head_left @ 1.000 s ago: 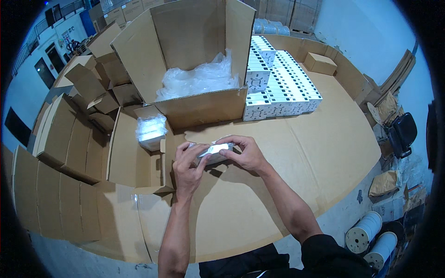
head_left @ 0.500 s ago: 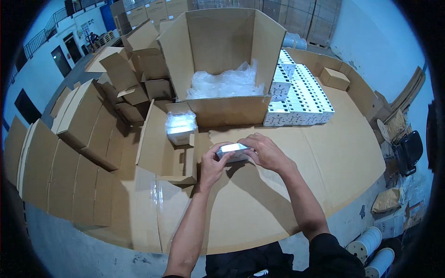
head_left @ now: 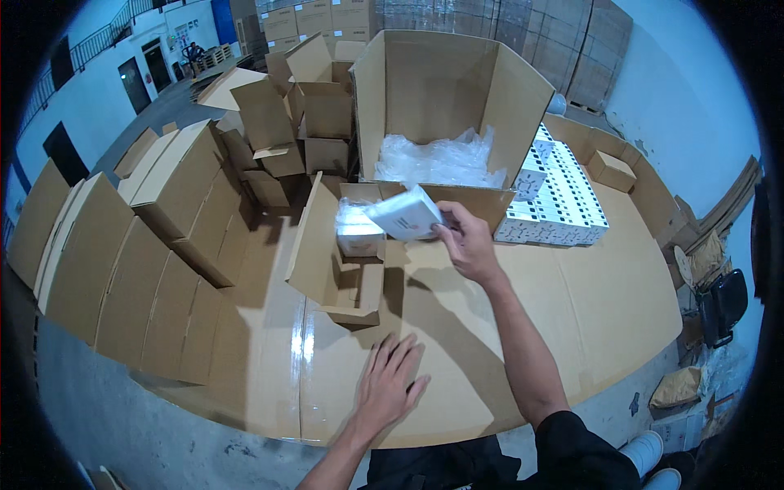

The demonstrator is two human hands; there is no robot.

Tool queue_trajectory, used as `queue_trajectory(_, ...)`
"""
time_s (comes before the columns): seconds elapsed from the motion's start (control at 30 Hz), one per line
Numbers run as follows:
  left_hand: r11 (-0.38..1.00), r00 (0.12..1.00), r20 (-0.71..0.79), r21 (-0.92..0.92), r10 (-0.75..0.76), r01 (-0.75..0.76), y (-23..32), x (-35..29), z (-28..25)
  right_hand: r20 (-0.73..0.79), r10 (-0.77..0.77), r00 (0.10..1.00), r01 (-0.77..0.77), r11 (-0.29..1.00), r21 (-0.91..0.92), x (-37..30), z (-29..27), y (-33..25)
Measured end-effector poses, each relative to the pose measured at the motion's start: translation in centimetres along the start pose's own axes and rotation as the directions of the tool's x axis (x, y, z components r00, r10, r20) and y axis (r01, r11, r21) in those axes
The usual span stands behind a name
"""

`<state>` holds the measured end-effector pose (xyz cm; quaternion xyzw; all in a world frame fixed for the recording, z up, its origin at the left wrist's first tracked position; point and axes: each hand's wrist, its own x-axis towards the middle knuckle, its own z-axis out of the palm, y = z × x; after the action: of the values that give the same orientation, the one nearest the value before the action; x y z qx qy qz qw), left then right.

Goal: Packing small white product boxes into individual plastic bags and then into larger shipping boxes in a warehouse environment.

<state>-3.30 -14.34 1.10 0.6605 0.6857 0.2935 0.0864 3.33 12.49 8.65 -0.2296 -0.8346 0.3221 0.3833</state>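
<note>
- Right hand pinches a white box by one end, apparently keeping the other clear.
- Left hand, empty, spreads near the table's front edge, perhaps for support.

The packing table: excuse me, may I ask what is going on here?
The person's right hand holds a white package up near the small open carton, which contains a plastic-wrapped white bundle. The left hand is palm down, fingers spread, over the table. Behind, a large open carton holds clear plastic; stacked white boxes stand to its right.
</note>
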Motion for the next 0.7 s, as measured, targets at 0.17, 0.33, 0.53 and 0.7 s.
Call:
queue_trajectory(0.17,0.994,0.994,0.01,-0.007,-0.108,0.108,1.1,-3.5,-1.5,-0.009,0.024,1.0,-0.012,0.767,0.642,2.2,7.0,1.4)
queue_trajectory(0.33,0.992,0.992,-0.016,-0.036,-0.125,0.124,0.9,-3.4,-1.2,0.164,0.048,0.985,-0.113,0.902,0.418,2.5,6.5,1.7)
queue_trajectory(0.53,0.991,0.992,-0.033,-0.063,-0.121,0.119,0.8,-3.2,-1.4,0.218,-0.105,0.97,0.099,0.994,0.038,3.8,4.4,-0.6)
queue_trajectory(0.7,0.991,0.992,-0.048,-0.065,-0.119,0.116,0.7,-3.0,-1.2,0.309,-0.261,0.915,0.311,0.942,-0.127,4.8,5.2,-1.5)
